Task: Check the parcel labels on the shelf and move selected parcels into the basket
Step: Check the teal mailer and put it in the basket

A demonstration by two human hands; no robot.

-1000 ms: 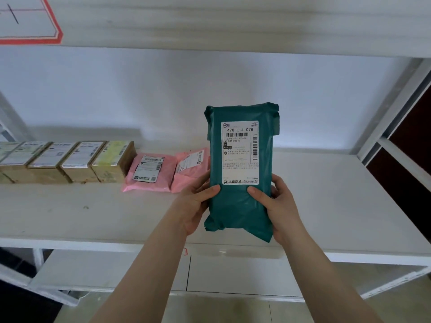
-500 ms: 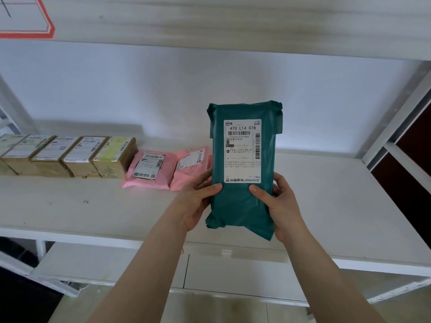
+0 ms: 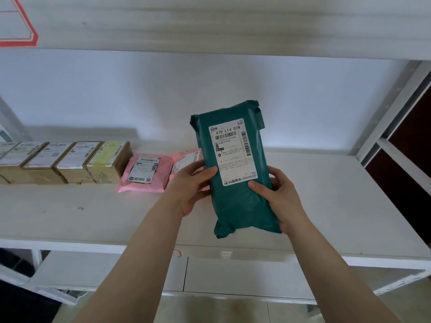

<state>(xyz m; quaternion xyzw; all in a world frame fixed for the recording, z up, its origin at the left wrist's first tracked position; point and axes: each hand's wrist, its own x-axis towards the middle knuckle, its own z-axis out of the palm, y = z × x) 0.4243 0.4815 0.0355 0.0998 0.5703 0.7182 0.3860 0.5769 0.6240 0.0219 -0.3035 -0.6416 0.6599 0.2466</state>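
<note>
- Both hands are up in front of the shelf (image 3: 326, 206), and between them is the green parcel (image 3: 235, 169), held clear above the white shelf board, standing on end and leaning a touch to the left.
- The left hand (image 3: 190, 185) clasps the parcel's left edge; its fingers (image 3: 205, 172) are closed onto the wrapping, the thumb lying across the front just beside the label.
- The right hand (image 3: 278, 197) grips the lower right side, thumb pressed on the front just under the label's bottom corner, the other fingers wrapped behind and out of sight.
- The white label (image 3: 233, 152) faces the camera, and "470 L14 078" reads clearly above a barcode; the smaller print is too fine to make out.
- Down on the shelf, left of the hands, lies a pink parcel (image 3: 145, 173) flat with its label up, and a second pink parcel (image 3: 186, 159) sits just beside it, partly hidden behind the left hand.
- Further left, a row of brown boxes (image 3: 58, 162) stands side by side, touching, labels on top; the rightmost one carries a yellowish label.
- A lower shelf board (image 3: 116, 271) shows beneath, under the forearms.
</note>
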